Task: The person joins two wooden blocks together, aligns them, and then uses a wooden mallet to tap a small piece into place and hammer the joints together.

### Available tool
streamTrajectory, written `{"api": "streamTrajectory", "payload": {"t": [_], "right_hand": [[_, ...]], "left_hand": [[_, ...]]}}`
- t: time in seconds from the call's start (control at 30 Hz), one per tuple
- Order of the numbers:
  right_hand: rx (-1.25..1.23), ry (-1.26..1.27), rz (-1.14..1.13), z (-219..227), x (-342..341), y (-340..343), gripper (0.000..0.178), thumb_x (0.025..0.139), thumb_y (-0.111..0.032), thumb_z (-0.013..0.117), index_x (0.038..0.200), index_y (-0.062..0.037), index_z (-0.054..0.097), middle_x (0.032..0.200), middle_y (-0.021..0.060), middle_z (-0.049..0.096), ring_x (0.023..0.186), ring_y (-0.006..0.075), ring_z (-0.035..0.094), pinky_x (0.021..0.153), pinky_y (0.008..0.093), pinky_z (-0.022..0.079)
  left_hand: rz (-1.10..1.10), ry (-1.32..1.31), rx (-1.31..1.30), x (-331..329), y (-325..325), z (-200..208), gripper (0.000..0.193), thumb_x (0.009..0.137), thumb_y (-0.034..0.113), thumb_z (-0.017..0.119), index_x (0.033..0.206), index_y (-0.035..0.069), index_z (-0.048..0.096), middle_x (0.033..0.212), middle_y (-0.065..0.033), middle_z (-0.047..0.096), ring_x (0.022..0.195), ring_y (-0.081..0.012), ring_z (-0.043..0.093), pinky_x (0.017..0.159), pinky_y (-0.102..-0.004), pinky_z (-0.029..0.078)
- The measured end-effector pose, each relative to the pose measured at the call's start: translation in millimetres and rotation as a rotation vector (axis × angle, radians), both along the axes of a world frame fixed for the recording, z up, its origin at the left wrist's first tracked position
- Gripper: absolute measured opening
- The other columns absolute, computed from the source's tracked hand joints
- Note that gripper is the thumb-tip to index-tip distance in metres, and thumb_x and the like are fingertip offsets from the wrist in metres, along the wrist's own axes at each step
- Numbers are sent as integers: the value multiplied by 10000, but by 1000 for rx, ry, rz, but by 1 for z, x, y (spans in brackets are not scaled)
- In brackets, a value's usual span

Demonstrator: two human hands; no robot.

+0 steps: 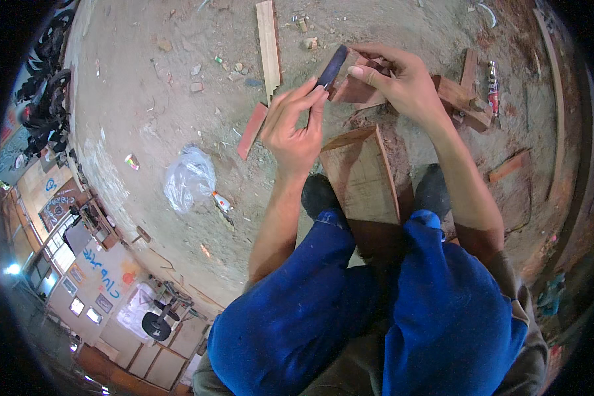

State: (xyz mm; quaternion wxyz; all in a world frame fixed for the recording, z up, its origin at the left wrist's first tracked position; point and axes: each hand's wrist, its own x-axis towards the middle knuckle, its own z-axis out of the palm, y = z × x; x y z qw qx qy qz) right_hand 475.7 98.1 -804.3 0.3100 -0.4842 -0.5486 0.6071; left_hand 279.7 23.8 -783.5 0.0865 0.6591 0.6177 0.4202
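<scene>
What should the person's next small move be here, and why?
Probably, the left hand should gently press the dark strip against the reddish wooden piece: that hand holds the strip's near end, seemingly beside the wood's edge, while the right hand grips the wood.

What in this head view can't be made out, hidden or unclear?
All in the head view:
Reddish wooden block: part of its right side, covered by the right hand.
Dark strip: its lower end, covered by the left hand.
Tapered wooden piece: its near end, lost in shadow between the blue trouser legs.
Plastic bag: any contents, obscured by folds and glare.
</scene>
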Motion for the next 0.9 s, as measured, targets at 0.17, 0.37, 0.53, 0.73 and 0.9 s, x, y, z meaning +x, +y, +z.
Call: {"api": "streamTrajectory", "payload": {"t": [0.17,0.37,0.53,0.73,0.9], "right_hand": [[55,73,-41,-6,14,-6,414,914,-233,759,1289,-72,683,1067,80,734,982,157,649,900,323,519],[89,75,-37,-9,10,-15,386,954,-197,712,1321,-86,668,1010,24,672,911,146,614,891,314,501],[36,113,-24,-4,4,-11,369,998,-200,657,1352,-97,654,1025,28,654,909,136,614,793,290,558],[-17,135,7,-5,1,-9,363,1027,-218,611,1372,-109,640,1043,48,649,926,131,634,609,278,615],[-52,124,52,2,0,-8,363,1029,-205,609,1379,-115,635,1080,56,660,928,123,644,628,281,610]], "left_hand": [[-96,65,30,6,1,5,158,779,6,827,920,50,771,1033,-95,773,930,-253,720,792,-339,566],[-64,-114,33,12,-8,-11,143,791,3,817,916,51,767,1059,-102,768,986,-260,739,836,-348,582],[-29,-113,27,11,-10,-6,141,800,-1,809,924,48,764,1064,-107,766,974,-252,746,834,-344,586],[-24,-138,19,7,-13,-8,153,808,-2,803,947,52,767,1068,-114,766,965,-247,747,824,-332,586],[-14,-263,-56,6,-24,-12,113,848,2,790,954,10,753,1107,-147,755,1033,-219,724,875,-322,574]]}}
